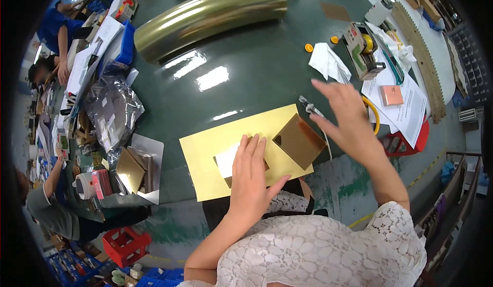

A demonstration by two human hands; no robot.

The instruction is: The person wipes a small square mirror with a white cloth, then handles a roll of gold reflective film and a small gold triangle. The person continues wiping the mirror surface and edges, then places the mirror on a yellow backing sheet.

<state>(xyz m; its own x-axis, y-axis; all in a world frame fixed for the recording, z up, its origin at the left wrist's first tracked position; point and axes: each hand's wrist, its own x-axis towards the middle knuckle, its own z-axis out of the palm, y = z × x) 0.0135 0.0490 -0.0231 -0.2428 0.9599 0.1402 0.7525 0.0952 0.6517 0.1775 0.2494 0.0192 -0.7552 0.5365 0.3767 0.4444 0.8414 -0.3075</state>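
A yellow sheet lies along the near edge of the green table. On it, my left hand rests flat with fingers stretched over a shiny gold-toned plate, hiding much of it. To its right, a square brown-gold mirror-like plate lies turned at an angle. My right hand hovers beyond that plate, thumb and fingers apart, nothing visible in it. Nearest to it is a slim tool with a metal end, from which a pale cord or hose seems to run toward the table's edge.
A large gold film roll lies across the back. At left are a clear plastic bag and stacked gold plates. A white cloth, a tape dispenser and papers are at right. Other people work at left.
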